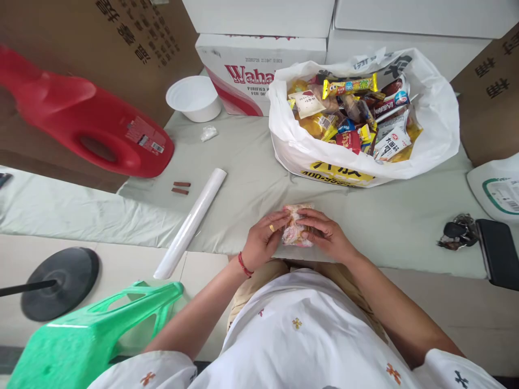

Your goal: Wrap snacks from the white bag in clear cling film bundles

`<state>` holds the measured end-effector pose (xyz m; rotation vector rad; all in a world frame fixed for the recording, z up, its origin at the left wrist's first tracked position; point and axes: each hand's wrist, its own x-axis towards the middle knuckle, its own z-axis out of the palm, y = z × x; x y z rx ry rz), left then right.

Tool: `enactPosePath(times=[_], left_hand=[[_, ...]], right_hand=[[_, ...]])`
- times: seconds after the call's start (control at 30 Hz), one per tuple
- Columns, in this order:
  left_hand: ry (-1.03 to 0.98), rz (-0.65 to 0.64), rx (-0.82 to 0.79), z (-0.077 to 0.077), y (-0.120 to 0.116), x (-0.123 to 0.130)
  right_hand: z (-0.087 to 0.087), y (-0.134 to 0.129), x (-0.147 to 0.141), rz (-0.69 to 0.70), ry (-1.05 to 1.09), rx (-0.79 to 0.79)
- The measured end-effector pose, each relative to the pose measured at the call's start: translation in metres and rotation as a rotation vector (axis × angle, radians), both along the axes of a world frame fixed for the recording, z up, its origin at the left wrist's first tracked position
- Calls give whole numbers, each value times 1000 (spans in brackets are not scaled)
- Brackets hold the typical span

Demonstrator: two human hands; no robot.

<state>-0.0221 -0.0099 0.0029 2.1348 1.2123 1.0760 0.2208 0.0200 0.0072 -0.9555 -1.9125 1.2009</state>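
Note:
A small pink and white packet in crinkled clear wrap (298, 226) lies at the table's front edge, between my hands. My left hand (267, 237), with a ring and a red wrist cord, grips its left side with bent fingers. From the right, my right hand (327, 233) holds the packet, its fingers curled over the top and side. Behind it stands a white plastic bag (284, 146) filled with wrapped snacks. A white roll of film (192, 221) lies slanted to the left, partly over the front edge.
Two small brown strips (180, 188), a white bowl (197, 100), a crumpled clear piece (208, 133) and a red jug (93, 124) are at the left. Keys (458, 232) and a black phone (498, 251) lie right. A green stool (73, 340) stands lower left.

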Motion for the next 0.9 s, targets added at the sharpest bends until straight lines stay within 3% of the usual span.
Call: enactPosePath(times=[0.07,0.2,0.27,0.4,0.5,0.63,0.8,0.9], left_hand=[[62,-40,108,5,-5,0],[355,-289,191,5,-13,5],[450,-275,161,-2,-14,10],[442,-100,121,-18,-11,21],[370,-40,82,-18,-7,25],[160,-34,-80,4,-5,24],[-365,75,-540,33,-8,30],[-459,40,-702,33,-11,44]], right_hand=[[1,1,0,-3,12,-31],[1,0,-2,-12,15,12],[0,-1,-4,-13,-29,70],[3,-8,-6,27,-102,113],[14,-13,-1,98,-77,30],[34,-12,17,174,-50,-67],[44,-9,33,-104,-141,85],[45,-23,37,-103,-52,-128]])
